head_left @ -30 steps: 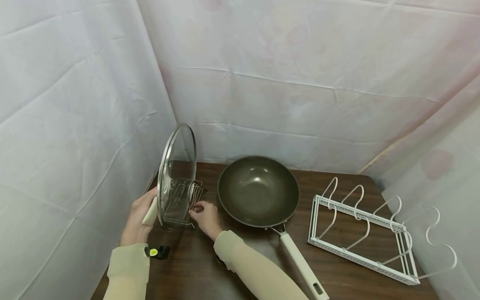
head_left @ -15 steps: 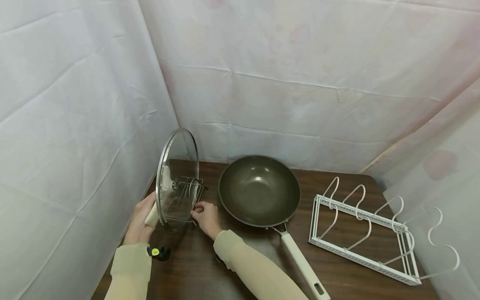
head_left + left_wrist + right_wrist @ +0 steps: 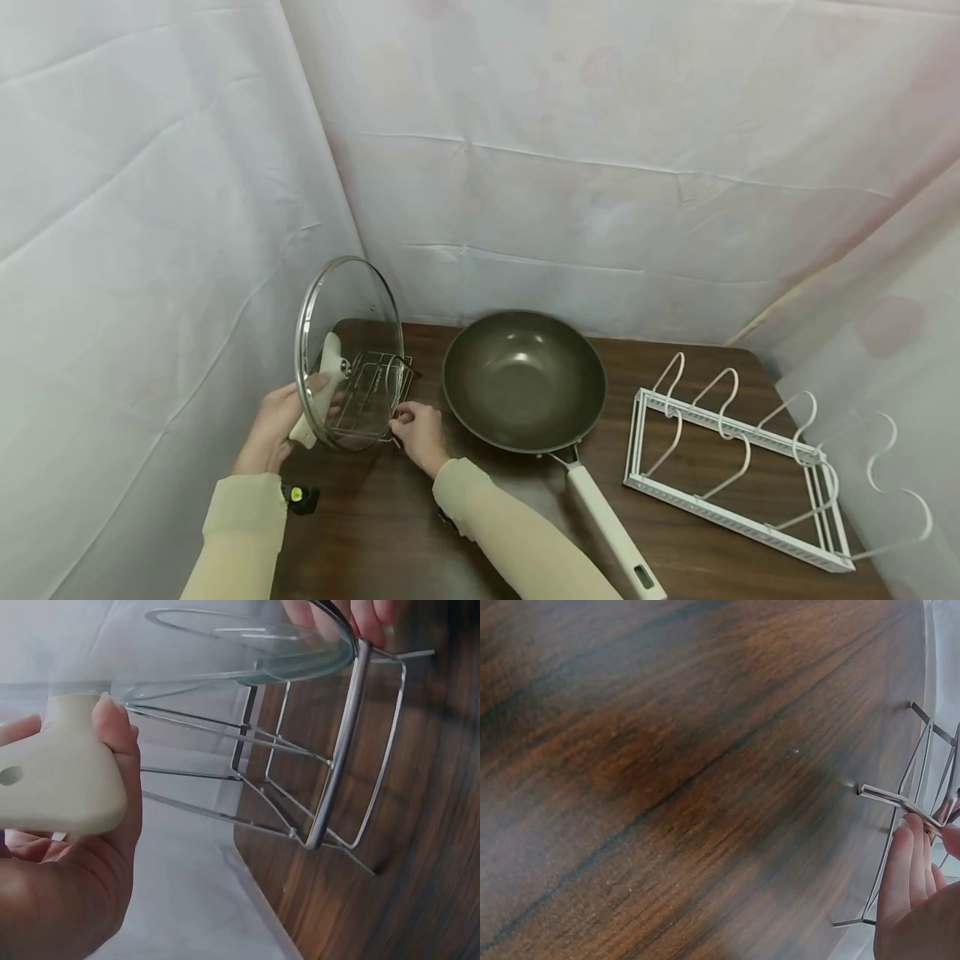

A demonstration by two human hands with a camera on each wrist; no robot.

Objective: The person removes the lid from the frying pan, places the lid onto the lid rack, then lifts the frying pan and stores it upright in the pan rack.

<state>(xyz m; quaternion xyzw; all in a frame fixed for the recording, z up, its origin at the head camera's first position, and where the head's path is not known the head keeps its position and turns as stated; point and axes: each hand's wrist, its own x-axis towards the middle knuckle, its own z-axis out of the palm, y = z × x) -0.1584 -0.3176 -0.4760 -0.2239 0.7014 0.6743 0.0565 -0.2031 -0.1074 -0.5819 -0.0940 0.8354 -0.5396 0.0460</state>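
In the head view my left hand [image 3: 272, 423] grips the cream handle [image 3: 327, 383] of a round glass lid [image 3: 358, 304] with a metal rim. The lid stands on edge, tilted, over a small wire rack [image 3: 407, 383] on the table's left side. My right hand [image 3: 422, 433] pinches the rack's near right part. In the left wrist view, thumb and fingers wrap the handle [image 3: 67, 776], and the lid's edge is close to the rack's thick front bar [image 3: 341, 742]; whether they touch is unclear. The right wrist view shows fingertips on the metal rack [image 3: 885, 796].
A dark wok [image 3: 523, 379] with a cream handle [image 3: 615, 533] sits mid-table, right beside my right hand. Farther right lies a white rack [image 3: 738, 508] with several curved hooks. White curtains [image 3: 525, 167] stand behind and on both sides of the brown table [image 3: 390, 533].
The lid's top has tipped left, and its face turns more toward the head camera. My left hand has shifted slightly left with the handle. My right hand stays at the wire rack.
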